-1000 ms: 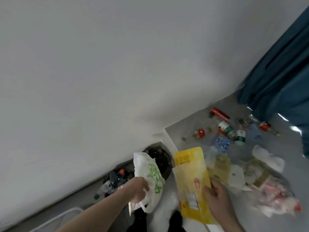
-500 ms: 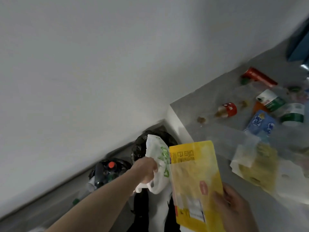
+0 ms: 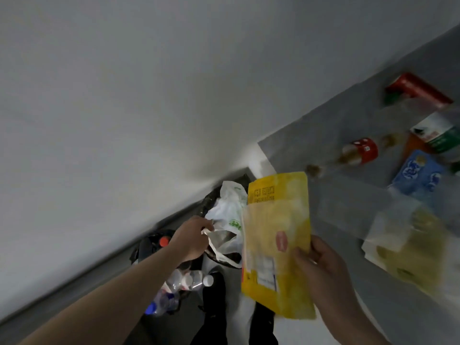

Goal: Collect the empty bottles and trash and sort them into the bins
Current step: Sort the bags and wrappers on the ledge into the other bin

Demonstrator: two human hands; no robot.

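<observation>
My left hand (image 3: 190,241) grips a crumpled white plastic bag with green print (image 3: 229,215), holding it over a black-lined bin (image 3: 211,197) by the wall. My right hand (image 3: 321,265) holds a large yellow pouch (image 3: 276,235) upright by its right edge, just right of the bag. A second black-lined bin (image 3: 151,245) on the left holds several clear plastic bottles (image 3: 189,281), one with a red cap.
A grey table (image 3: 348,135) on the right carries litter: a red packet (image 3: 418,89), a bottle with a red label (image 3: 358,153), a blue packet (image 3: 418,175), a green-and-white container (image 3: 440,135) and yellowish wrappers (image 3: 408,245). A white wall fills the upper left.
The view has swung left and down toward the bins. My left hand has carried the white bag further over the bin, and the yellow pouch has come along beside it.
</observation>
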